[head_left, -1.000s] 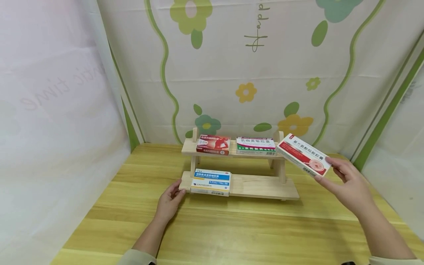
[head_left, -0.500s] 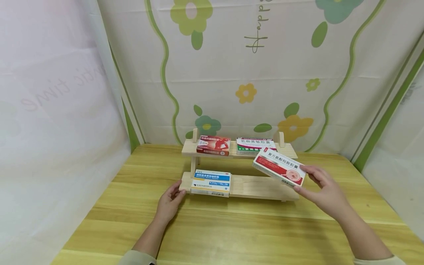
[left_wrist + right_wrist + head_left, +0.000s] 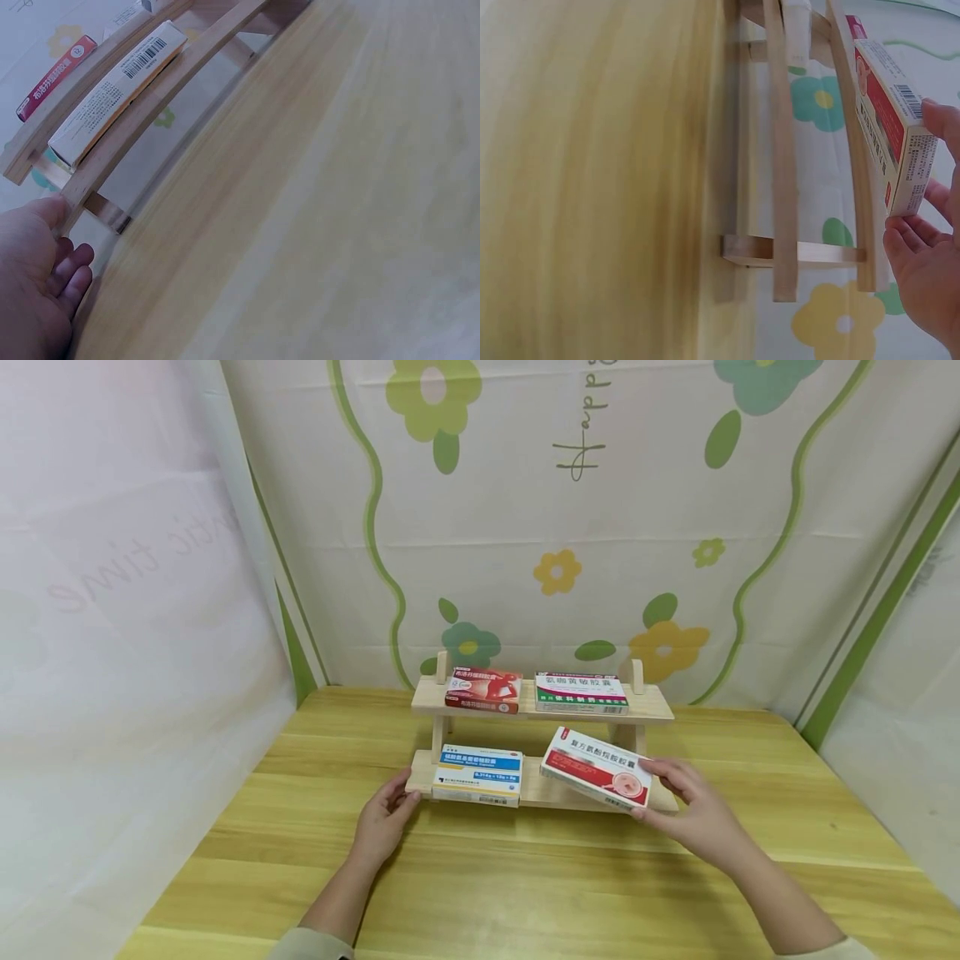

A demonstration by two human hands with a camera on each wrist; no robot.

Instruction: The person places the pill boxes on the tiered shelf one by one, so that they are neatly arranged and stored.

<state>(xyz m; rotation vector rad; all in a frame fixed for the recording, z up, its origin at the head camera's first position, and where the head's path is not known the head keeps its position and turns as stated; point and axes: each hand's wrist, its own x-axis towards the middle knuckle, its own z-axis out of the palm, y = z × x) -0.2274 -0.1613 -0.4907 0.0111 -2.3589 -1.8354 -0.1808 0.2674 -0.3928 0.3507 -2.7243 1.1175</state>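
My right hand [image 3: 701,818] pinches a red-and-white medicine box [image 3: 596,768] by its right end. The box is tilted, its left end higher, over the right part of the lower board of a two-tier wooden display rack [image 3: 536,789]. Whether it touches the board cannot be told. At the rack's left end my left hand [image 3: 382,822] grips the lower board; in the left wrist view the thumb lies on the board's end with the fingers [image 3: 71,281] below. A blue-and-white medicine box [image 3: 477,774] lies on the lower board's left part, near that hand.
On the upper board sit a red medicine box [image 3: 483,690] at left and a white, green and purple medicine box [image 3: 581,693] right of centre. The rack stands on a wood-grain table [image 3: 525,885]. Behind it hangs a flower-printed cloth [image 3: 480,510], with pale cloth on both sides.
My right hand has carried the red-and-white medicine box leftward and down, from beside the upper board's right end to over the lower board. My left hand has stayed on the rack.
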